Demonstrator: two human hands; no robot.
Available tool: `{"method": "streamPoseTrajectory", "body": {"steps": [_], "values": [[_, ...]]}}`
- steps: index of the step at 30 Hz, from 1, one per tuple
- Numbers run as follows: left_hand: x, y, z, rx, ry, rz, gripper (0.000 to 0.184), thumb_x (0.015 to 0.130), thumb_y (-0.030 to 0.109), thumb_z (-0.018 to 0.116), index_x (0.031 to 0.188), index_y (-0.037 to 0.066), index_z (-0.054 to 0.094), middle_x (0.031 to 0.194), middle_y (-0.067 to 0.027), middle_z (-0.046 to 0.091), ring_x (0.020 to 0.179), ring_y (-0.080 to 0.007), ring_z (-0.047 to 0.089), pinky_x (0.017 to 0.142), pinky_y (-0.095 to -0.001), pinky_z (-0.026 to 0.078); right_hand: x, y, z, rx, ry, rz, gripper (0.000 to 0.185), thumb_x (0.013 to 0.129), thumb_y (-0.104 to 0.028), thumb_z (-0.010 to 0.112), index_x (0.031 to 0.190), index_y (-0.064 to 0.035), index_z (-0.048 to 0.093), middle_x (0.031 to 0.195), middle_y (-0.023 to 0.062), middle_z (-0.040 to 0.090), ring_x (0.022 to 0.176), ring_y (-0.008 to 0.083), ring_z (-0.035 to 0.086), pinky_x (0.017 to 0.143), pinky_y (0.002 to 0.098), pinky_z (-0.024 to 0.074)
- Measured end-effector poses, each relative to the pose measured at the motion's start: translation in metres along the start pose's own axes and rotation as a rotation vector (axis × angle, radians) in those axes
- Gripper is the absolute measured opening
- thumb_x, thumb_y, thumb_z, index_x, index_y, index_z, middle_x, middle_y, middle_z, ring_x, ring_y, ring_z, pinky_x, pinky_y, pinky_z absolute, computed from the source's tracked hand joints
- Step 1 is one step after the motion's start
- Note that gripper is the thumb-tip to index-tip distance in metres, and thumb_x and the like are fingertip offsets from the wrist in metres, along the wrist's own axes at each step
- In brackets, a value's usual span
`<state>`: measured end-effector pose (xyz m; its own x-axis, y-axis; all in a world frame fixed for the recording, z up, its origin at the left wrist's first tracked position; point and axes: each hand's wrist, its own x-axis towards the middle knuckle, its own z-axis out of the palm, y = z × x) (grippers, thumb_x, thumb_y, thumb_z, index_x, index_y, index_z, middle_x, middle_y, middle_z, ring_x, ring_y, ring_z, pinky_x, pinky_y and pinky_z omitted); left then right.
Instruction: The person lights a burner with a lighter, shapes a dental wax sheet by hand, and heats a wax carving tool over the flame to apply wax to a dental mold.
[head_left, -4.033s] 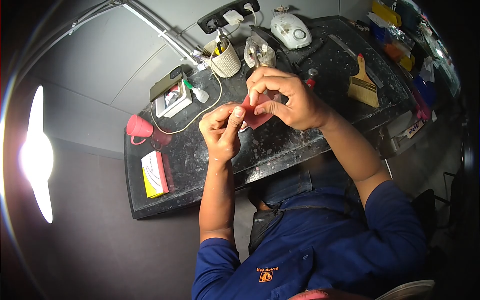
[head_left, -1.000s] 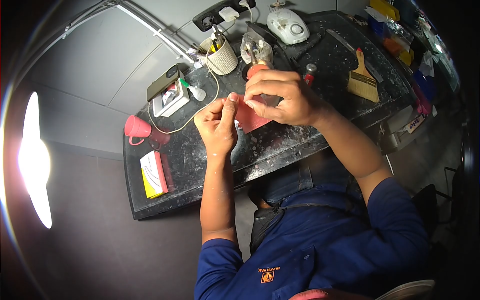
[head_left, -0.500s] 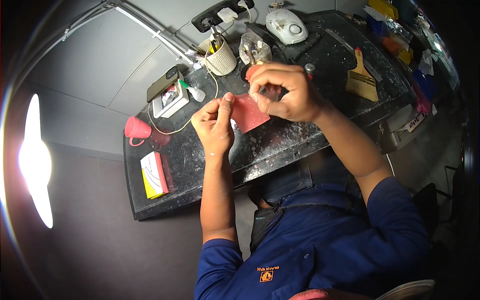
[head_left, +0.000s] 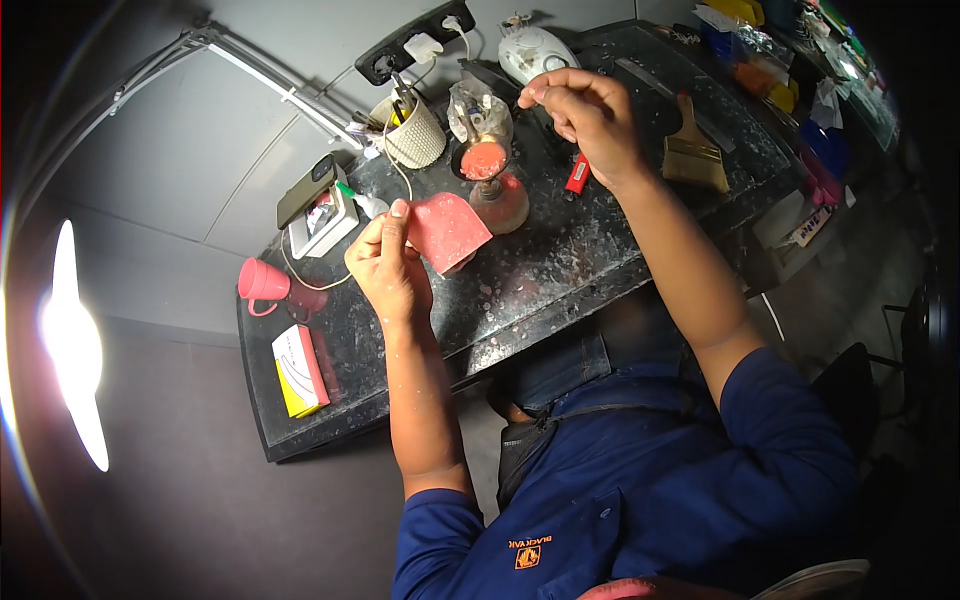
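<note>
- Nearby, one left hand pinches one pink sheet between thumb and fingers, at the sheet's left end.
- The sheet is held over the dark worktop, reaching rightward from the left fingertips and slanting slightly down; its sides look nearly equal, so a long axis is hard to tell. The left hand is the nearer one to it.
- Just beyond, up and right of the sheet: one small pan with pink contents, between both hands; just below, one reddish jar.
- Farther out, one right hand, raised, off the sheet, fingertips drawn together; whether they grip something small, I cannot tell.
- Beyond: one brush, one woven pot, one white machine.
</note>
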<state>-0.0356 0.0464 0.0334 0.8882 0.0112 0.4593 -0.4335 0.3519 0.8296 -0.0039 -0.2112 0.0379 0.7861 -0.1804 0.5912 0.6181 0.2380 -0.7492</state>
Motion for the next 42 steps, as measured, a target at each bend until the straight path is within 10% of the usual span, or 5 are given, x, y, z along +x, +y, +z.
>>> {"method": "streamPoseTrajectory", "body": {"steps": [5,33,35,42], "values": [[0.0013,-0.0017,-0.0008,-0.009,0.05,0.0,0.026,0.096,0.007,0.064,0.072,0.0,0.063,0.07,-0.0012,0.06,0.059,-0.0064,0.05,0.055,-0.0233,0.039,-0.0005,-0.0013,0.0025,-0.06,0.05,0.042,0.016,0.09,-0.005,0.057,0.087,0.0031,0.071,0.072,-0.0004,0.061,0.056,0.0005,0.039,0.046,0.0184,0.0304],[0.0028,-0.0013,-0.006,-0.046,-0.014,-0.014,0.024,0.097,0.009,0.064,0.075,0.001,0.065,0.07,-0.0004,0.061,0.058,-0.0054,0.051,0.052,-0.0222,0.039,-0.0009,-0.0053,-0.004,-0.089,-0.047,0.124,0.017,0.088,-0.007,0.049,0.085,-0.0008,0.064,0.087,0.0055,0.064,0.059,0.0039,0.042,0.052,0.0192,0.0333],[0.0028,-0.0015,-0.0061,-0.047,-0.01,-0.013,0.024,0.097,0.008,0.063,0.075,0.002,0.065,0.07,-0.0003,0.061,0.058,-0.0052,0.051,0.052,-0.0221,0.038,-0.0006,-0.0065,0.0008,0.006,0.019,0.099,0.015,0.085,-0.012,0.057,0.079,-0.0033,0.067,0.064,-0.0047,0.049,0.057,0.0027,0.039,0.051,0.0206,0.0284],[0.001,0.0013,-0.0031,-0.021,0.01,-0.016,0.022,0.098,0.01,0.063,0.078,0.0,0.068,0.069,0.0,0.062,0.057,-0.0046,0.05,0.052,-0.0213,0.036,0.0004,-0.0067,-0.0032,0.0,0.012,0.042,0.02,0.086,-0.013,0.052,0.077,-0.0018,0.065,0.067,-0.0018,0.054,0.057,0.0035,0.04,0.05,0.0211,0.0291]]}}
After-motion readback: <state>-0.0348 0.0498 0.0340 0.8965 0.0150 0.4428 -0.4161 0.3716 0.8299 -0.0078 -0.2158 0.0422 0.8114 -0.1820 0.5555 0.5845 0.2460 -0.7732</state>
